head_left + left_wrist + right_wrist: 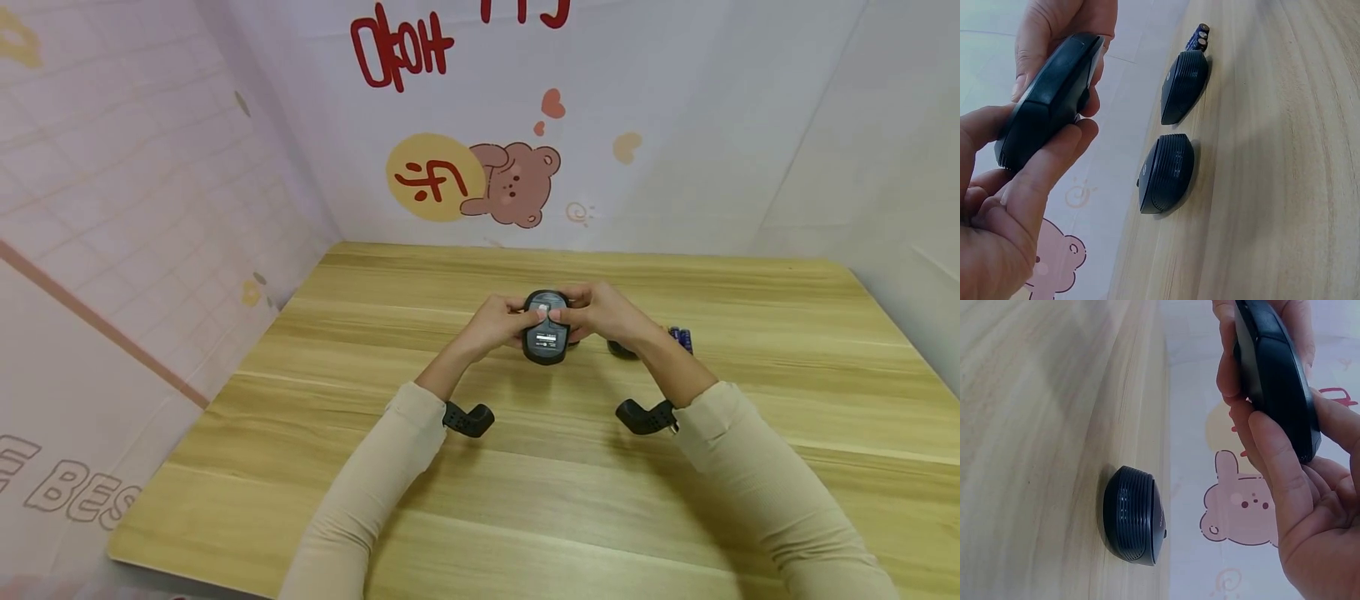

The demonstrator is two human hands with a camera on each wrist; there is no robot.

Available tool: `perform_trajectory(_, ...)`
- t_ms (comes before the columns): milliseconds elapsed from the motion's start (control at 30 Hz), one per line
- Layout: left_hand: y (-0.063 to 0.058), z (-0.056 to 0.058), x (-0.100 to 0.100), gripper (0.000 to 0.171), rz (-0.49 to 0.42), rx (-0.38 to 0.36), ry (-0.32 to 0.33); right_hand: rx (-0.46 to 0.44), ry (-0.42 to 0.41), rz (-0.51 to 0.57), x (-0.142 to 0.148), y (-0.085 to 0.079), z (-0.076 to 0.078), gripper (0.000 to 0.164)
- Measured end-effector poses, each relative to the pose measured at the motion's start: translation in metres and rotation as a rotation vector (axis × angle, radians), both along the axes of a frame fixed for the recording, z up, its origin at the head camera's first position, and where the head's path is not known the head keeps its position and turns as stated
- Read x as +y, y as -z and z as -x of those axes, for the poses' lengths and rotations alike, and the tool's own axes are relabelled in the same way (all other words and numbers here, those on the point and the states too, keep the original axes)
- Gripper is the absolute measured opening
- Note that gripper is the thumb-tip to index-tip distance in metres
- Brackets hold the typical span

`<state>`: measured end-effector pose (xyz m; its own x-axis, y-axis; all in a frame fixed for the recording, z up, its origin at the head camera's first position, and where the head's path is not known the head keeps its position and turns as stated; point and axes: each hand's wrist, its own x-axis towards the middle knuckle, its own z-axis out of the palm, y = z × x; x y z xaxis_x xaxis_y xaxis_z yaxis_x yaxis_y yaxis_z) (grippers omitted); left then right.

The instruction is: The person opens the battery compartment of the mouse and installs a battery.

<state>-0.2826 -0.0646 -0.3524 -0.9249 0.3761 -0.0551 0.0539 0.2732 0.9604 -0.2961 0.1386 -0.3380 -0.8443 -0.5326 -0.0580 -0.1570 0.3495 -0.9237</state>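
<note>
A black computer mouse (546,343) is held up over the table between both hands, its underside with a label facing the head camera. My left hand (493,325) grips its left side, fingers behind and thumb on the underside. From the other side my right hand (606,315) grips it too, its thumb beside the left thumb near the upper end. A small pale spot shows by the thumbtips. Behind the held mouse, two more dark mice stand on the table, a nearer mouse (1167,174) and a farther mouse (1184,87) in the left wrist view.
Several blue batteries (681,338) lie together on the wooden table (360,333), right of the mice and partly behind the right forearm. A white wall cloth (675,92) with a printed bear rises behind the table's back edge. Each wrist wears a black camera mount (471,419).
</note>
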Motion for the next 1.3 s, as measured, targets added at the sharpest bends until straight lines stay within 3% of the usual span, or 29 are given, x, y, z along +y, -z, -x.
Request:
perform_trajectory(467,0.0003,-0.0013,-0.0018,0.030,0.010,-0.016,-0.002,-0.002,-0.031,0.024,0.0005,0.0017,0.0001,0.048)
perform_trajectory(767,-0.0009,0.0010,-0.0017,0.033,0.039,-0.002,-0.003,-0.058,-0.019,0.023,0.0005,-0.0019,-0.0011,0.064)
perform_trajectory(1300,0.0025,-0.0016,-0.0064,0.031,0.006,-0.044,0.003,-0.039,-0.003,0.040,-0.0039,0.0027,0.0012,0.036)
